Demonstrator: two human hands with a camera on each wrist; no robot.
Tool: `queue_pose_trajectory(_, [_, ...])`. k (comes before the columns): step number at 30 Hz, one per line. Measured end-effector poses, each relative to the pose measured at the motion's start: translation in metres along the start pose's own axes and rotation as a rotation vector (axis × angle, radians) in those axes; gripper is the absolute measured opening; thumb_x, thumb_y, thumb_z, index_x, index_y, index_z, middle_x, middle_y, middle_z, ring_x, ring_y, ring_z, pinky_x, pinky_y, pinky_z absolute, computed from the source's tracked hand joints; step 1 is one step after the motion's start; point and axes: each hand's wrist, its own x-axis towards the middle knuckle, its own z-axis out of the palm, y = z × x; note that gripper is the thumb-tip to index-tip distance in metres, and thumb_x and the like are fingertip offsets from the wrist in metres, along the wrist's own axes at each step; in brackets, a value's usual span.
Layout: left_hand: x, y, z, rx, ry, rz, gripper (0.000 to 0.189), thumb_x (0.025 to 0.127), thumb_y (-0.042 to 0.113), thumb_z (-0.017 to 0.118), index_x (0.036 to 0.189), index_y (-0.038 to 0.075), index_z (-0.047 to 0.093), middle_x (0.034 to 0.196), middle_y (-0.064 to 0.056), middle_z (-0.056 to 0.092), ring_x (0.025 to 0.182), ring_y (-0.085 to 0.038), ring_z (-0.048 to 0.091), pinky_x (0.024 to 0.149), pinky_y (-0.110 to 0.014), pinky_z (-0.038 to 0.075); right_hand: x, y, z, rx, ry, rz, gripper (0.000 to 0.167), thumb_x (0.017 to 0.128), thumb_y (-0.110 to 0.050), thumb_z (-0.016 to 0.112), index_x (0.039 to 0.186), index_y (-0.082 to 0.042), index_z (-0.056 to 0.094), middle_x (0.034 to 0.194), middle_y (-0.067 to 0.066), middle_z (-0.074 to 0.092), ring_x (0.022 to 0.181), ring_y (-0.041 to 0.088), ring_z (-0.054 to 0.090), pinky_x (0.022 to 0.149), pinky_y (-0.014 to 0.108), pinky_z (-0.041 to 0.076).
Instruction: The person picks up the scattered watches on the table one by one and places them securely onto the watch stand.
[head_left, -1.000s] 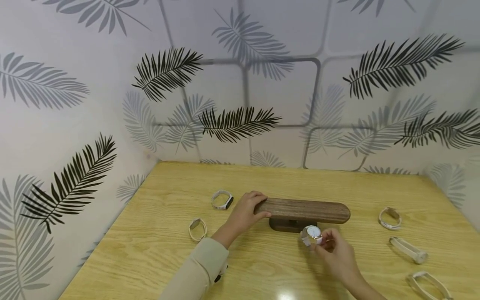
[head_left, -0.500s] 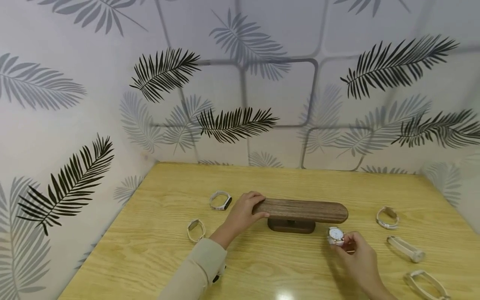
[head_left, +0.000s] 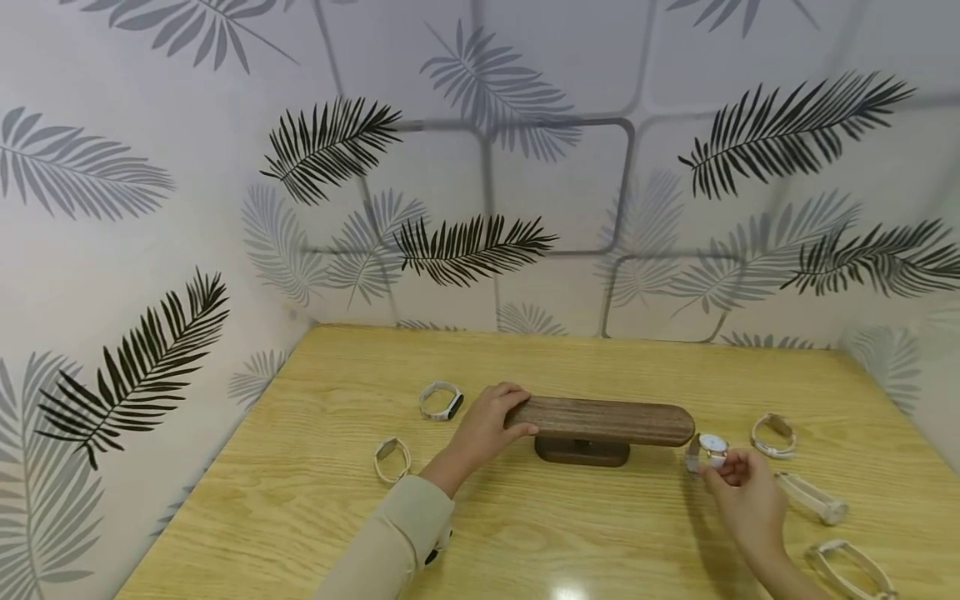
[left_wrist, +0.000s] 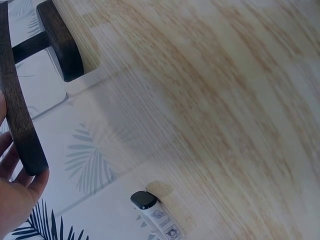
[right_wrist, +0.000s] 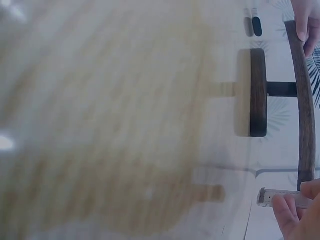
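Note:
A dark wooden watch stand (head_left: 607, 421), a long rounded bar on a short post and base, stands on the table in the head view. My left hand (head_left: 483, 433) grips the bar's left end; in the left wrist view its fingers (left_wrist: 37, 187) wrap that end. Just off the bar's right end, my right hand (head_left: 750, 504) pinches a wristwatch (head_left: 712, 450) with a white round dial and pale strap. The right wrist view shows the strap (right_wrist: 267, 197) between thumb and fingers, level with the bar's end, above the table.
On the left of the wood-grain table (head_left: 360, 358) lie a white fitness band (head_left: 442, 412) and a cream band (head_left: 392, 461). To the right are a pale looped watch (head_left: 775, 450), a light-strapped watch (head_left: 813, 500) and a cream band (head_left: 851, 554). A leaf-patterned wall (head_left: 480, 167) rises behind.
My right hand has carried the wristwatch rightward from in front of the stand's base to beside the bar's right end, and slightly farther back. My left hand keeps its grip on the stand.

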Motion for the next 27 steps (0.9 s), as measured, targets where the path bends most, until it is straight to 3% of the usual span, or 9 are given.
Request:
queue_pose_trajectory(11, [-0.001, -0.001, 0.000, 0.014, -0.004, 0.011, 0.051, 0.086, 0.031, 0.064, 0.127, 0.003, 0.055, 0.127, -0.010, 0.054, 0.117, -0.025, 0.051, 0.097, -0.038, 0.046, 0.015, -0.007, 0.010, 0.100, 0.091, -0.061, 0.023, 0.075, 0.008, 0.070, 0.091, 0.009, 0.054, 0.081, 0.019, 0.060, 0.058, -0.017, 0.042, 0.049, 0.002, 0.040])
queue_pose_trajectory(27, [-0.001, -0.003, 0.002, 0.028, 0.009, 0.018, 0.050, 0.086, 0.031, 0.063, 0.127, 0.004, 0.055, 0.127, -0.009, 0.055, 0.117, -0.025, 0.051, 0.097, -0.037, 0.046, 0.008, -0.015, 0.018, 0.100, 0.072, -0.098, 0.036, 0.075, 0.012, 0.064, 0.108, 0.009, 0.048, 0.084, 0.020, 0.059, 0.063, -0.019, 0.041, 0.051, -0.001, 0.040])
